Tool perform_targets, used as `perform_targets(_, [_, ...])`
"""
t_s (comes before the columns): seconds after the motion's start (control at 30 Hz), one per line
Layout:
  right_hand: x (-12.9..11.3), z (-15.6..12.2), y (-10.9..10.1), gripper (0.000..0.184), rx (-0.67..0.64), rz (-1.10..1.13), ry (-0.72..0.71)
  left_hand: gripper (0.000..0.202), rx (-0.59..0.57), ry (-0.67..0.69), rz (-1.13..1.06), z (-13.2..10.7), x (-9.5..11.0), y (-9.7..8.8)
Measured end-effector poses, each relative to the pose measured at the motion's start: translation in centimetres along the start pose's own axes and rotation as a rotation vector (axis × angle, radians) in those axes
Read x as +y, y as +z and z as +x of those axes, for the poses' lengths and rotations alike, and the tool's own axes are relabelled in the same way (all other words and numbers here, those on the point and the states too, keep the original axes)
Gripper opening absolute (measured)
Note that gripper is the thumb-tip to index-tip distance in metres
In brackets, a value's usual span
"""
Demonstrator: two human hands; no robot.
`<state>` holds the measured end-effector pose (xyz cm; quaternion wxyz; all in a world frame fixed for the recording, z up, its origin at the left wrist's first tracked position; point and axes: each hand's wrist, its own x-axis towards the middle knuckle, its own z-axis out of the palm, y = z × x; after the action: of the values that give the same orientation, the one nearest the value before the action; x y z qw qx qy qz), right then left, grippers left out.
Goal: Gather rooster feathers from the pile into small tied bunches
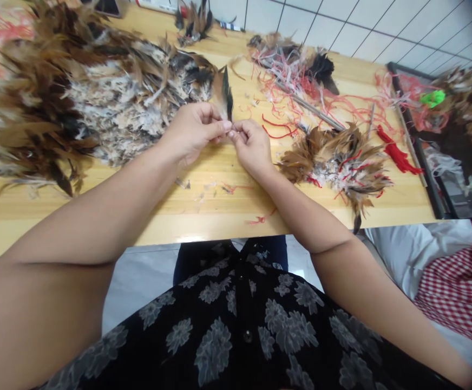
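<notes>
My left hand (195, 132) and my right hand (252, 145) meet over the middle of a wooden table (203, 216), fingertips pinched together. Between them stands a small bunch of feathers (224, 95), brown with a dark green edge, held upright at its quill end. Both hands grip that quill end; what else they pinch there is too small to see. A large heap of brown, black and white feathers (69, 92) lies just left of my left hand. A smaller bundle of brown feathers with red string (337, 162) lies right of my right hand.
Loose red and white strings with a thin stick (301, 81) litter the table's far right. More feathers (195, 21) lie at the far edge. A dark tray with feathers and a green clip (433, 98) stands at right. White and red-checked cloth (455, 281) lies below the table edge.
</notes>
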<state>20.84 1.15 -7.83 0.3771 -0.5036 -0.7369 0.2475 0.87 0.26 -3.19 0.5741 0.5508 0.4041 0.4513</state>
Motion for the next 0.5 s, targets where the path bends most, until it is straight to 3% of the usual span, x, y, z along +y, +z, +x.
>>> perform_targets(0.13, [-0.2, -0.3, 0.2, 0.024, -0.015, 0.032, -0.015, 0.064, 0.034, 0.004, 0.004, 0.0, 0.1, 0.2])
perform_targets(0.33, [-0.4, -0.2, -0.5, 0.066, -0.132, 0.387, 0.043, 0.061, -0.014, -0.008, -0.026, 0.8, -0.1, -1.0])
perform_targets(0.5, [-1.9, -0.3, -1.5, 0.072, -0.124, 0.581, 0.085, 0.054, -0.040, 0.023, 0.033, 0.9, 0.0, -1.1])
